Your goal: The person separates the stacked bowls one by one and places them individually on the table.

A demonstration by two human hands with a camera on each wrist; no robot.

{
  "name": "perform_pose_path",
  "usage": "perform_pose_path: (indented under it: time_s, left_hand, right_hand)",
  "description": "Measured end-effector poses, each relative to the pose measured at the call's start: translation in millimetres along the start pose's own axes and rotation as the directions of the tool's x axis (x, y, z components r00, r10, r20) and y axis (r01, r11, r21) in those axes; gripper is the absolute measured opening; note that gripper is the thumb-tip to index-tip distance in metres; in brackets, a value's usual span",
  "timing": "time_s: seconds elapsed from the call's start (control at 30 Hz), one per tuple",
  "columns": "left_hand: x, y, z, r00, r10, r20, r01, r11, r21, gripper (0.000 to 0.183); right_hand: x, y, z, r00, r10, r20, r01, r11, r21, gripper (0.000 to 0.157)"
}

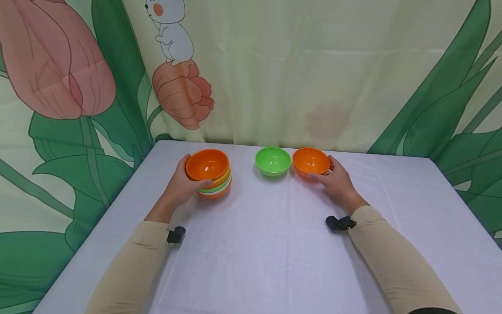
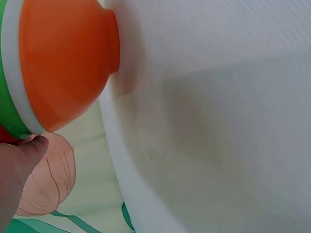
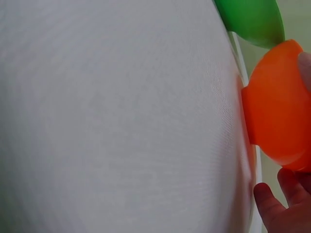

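Observation:
On the left of the table, my left hand [image 1: 181, 183] grips a stack of nested bowls [image 1: 208, 165], thumb at the near side and fingers round the left. An orange bowl tops the stack, with yellow, orange, green and white rims below. The bottom orange bowl [image 2: 68, 63] shows its foot against the cloth in the left wrist view. Farther right, my right hand [image 1: 338, 179] holds a single orange bowl [image 1: 311, 161] by its right side, thumb in front. Just left of that bowl stands a green bowl [image 1: 273, 161], their rims close together in the right wrist view.
A white cloth covers the table [image 1: 251, 253]. Behind its back edge hangs a curtain [image 1: 290, 78] printed with flowers, leaves and a white animal. Both bowls and the stack stand near that edge. A small black device [image 1: 340, 223] sits at each wrist.

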State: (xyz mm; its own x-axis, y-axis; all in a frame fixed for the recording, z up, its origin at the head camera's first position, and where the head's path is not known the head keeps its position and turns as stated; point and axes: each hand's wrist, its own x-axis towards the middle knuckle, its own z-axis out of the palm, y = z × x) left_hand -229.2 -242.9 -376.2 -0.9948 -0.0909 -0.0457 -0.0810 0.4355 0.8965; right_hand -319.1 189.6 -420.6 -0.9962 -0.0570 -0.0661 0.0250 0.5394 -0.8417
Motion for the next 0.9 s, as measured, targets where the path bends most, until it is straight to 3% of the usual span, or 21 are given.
perform_pose_path:
  time_s: [0.43,0.9]
  left_hand:
    - [1.0,-9.3,3.7,0.998,0.066,-0.001,-0.066,0.997,-0.037,0.110]
    - [-0.2,-8.9,4.7,0.998,0.065,-0.009,-0.065,0.998,-0.027,0.105]
  right_hand:
    - [-0.5,-0.9,-0.3,1.000,-0.005,-0.001,0.005,1.000,-0.004,0.105]
    - [-3.9,-1.3,-0.7,1.000,0.000,0.009,0.000,1.000,0.000,0.104]
